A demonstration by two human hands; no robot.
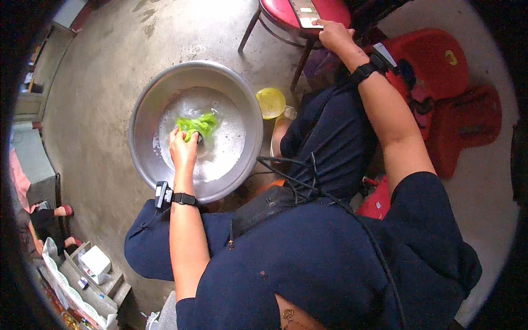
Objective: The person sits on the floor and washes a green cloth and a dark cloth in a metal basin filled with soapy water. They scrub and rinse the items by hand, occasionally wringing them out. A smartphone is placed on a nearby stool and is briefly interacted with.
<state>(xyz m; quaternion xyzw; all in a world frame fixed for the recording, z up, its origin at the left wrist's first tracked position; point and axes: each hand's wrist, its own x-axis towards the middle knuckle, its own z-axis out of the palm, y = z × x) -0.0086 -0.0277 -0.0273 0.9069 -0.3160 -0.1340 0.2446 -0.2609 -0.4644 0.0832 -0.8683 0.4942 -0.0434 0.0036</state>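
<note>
My left hand (182,148) is inside a large round metal basin (142,99) and grips a bright green mesh cloth (198,123), perhaps a net scrubber. A small dark thing shows beside my thumb; I cannot tell what it is. Shallow, slightly foamy water (225,154) covers the basin's bottom. Farther off to the right, my right hand (337,38) reaches over a red-seated round stool (280,10). Its index finger is extended and touches the lit screen of a phone (306,14) lying on the seat. The other fingers are curled and hold nothing.
A yellow plastic bowl (270,103) stands between the basin and my foot. Red plastic chairs (433,62) are at my right. On the left, a person's legs (51,220) show near a grey cabinet (35,159). Concrete steps (90,284) carry a white container (96,264).
</note>
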